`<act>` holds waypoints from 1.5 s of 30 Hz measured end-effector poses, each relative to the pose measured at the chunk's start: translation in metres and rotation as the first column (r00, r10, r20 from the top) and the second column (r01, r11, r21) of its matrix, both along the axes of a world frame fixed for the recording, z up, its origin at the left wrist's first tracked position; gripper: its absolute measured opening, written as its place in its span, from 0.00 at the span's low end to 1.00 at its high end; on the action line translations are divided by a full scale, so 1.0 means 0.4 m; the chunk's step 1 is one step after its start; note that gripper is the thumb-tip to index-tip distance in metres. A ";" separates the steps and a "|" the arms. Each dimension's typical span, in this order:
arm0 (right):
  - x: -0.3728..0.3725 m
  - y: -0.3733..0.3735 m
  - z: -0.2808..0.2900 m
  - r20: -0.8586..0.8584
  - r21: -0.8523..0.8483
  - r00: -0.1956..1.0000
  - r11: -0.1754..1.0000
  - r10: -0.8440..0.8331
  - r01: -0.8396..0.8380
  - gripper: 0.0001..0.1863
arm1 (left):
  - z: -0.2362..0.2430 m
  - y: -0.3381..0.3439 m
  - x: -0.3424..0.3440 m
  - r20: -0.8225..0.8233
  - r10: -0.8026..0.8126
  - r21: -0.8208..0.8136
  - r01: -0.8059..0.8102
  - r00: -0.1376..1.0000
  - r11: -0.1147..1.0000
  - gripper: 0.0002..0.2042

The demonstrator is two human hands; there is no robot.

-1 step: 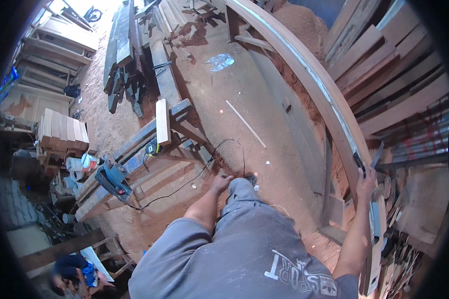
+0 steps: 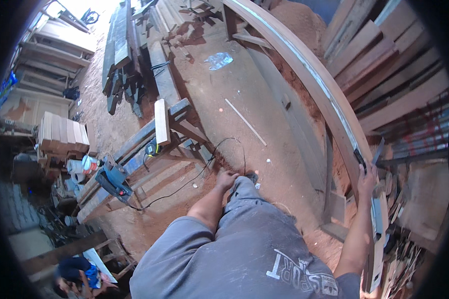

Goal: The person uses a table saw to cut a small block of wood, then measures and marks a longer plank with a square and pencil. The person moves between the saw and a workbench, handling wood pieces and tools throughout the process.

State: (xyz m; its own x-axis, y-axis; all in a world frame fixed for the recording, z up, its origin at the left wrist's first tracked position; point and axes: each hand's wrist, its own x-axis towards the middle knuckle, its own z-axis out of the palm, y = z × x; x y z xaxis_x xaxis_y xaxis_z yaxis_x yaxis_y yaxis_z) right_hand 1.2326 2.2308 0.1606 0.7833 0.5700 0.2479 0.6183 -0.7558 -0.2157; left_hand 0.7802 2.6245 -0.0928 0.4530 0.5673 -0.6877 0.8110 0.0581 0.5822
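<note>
At the right, my right hand (image 2: pixel 367 178) is closed around a small black tool (image 2: pixel 358 155) whose exact kind I cannot make out. It presses against the near part of a long wooden beam (image 2: pixel 304 70), which has a bright whitish strip along its top. Just beyond the fingers a thin grey blade-like piece (image 2: pixel 379 150) sticks up; whether it belongs to the tool is unclear. My left hand (image 2: pixel 227 179) hangs low beside my knee with its fingers curled in. What it may hold is hidden. A black cord (image 2: pixel 244 157) runs close by.
A blue power tool (image 2: pixel 112 180) and a tape measure (image 2: pixel 152 148) rest on a wooden bench at the left. Stacked dark timbers (image 2: pixel 118 50) lie beyond. A thin stick (image 2: pixel 245 122) and clear plastic (image 2: pixel 218 61) are on the floor. Another person (image 2: pixel 77 276) sits lower left.
My left hand has risen slightly and come a little to the right, by the knee. The right hand keeps its grip on the black tool at nearly the same place.
</note>
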 end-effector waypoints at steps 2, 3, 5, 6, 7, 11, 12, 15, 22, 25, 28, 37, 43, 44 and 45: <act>-0.004 0.011 -0.001 0.018 -0.032 1.000 0.999 -0.005 0.006 0.24 | 0.008 -0.018 0.088 0.034 -0.132 0.019 0.131 0.991 0.991 0.29; -0.008 0.007 0.005 0.034 -0.051 0.999 0.998 -0.024 0.026 0.24 | 0.036 -0.027 0.139 0.017 -0.187 -0.019 0.188 0.982 0.982 0.29; -0.037 0.029 0.032 -0.006 -0.058 0.999 0.997 -0.050 0.050 0.25 | 0.100 -0.046 0.215 0.027 -0.261 -0.049 0.262 0.965 0.964 0.31; -0.057 0.040 0.043 0.050 -0.065 0.996 0.995 -0.069 0.072 0.26 | 0.131 -0.045 0.232 0.054 -0.286 -0.044 0.289 0.957 0.956 0.31; -0.079 0.057 0.044 0.103 -0.069 0.991 0.993 -0.085 0.093 0.26 | 0.148 -0.037 0.239 0.078 -0.309 -0.037 0.313 0.948 0.949 0.32; -0.192 0.080 0.046 0.174 0.103 0.975 0.987 -0.140 0.124 0.22 | 0.042 0.015 0.225 0.027 -0.370 0.018 0.370 0.928 0.929 0.30; -0.240 0.081 0.044 0.101 0.145 0.986 0.982 -0.135 0.120 0.20 | 0.028 0.022 0.207 -0.002 -0.395 0.115 0.393 0.919 0.913 0.27; -0.402 0.011 -0.035 -0.004 0.245 0.997 0.966 -0.079 0.078 0.10 | -0.080 0.084 0.150 -0.011 -0.518 0.097 0.516 0.855 0.851 0.24; -1.022 -0.290 -0.544 -0.605 -0.322 0.240 0.508 -0.760 0.799 0.16 | -0.059 0.171 0.154 -0.201 -0.708 0.067 0.731 0.677 0.679 0.23; -1.423 -0.505 -0.753 -0.497 -0.512 -0.079 0.218 -0.864 0.831 0.21 | -0.057 0.156 0.211 -0.073 -0.803 -0.013 0.804 0.592 0.594 0.20; -1.612 -0.483 -0.789 -0.448 -0.197 -0.266 -0.196 -0.854 0.961 0.21 | -0.122 0.100 0.358 0.048 -0.865 -0.070 0.865 0.500 0.497 0.17; -1.437 -0.208 -0.588 -0.655 -0.212 -0.242 -0.134 -0.716 0.968 0.30 | -0.080 -0.036 0.779 0.103 -0.848 0.002 0.853 0.519 0.522 0.19; -1.309 -0.255 -0.565 -0.686 -0.233 -0.184 -0.028 -0.704 0.972 0.30 | -0.121 -0.167 0.719 0.283 -0.828 -0.104 0.874 0.483 0.475 0.12; -1.289 -0.263 -0.565 -0.658 -0.229 -0.195 -0.054 -0.727 0.972 0.31 | -0.129 -0.170 0.682 0.240 -0.825 -0.161 0.859 0.511 0.486 0.12; -1.279 -0.264 -0.569 -0.636 -0.229 -0.206 -0.073 -0.744 0.971 0.31 | -0.124 -0.175 0.633 0.239 -0.859 -0.137 0.892 0.452 0.431 0.13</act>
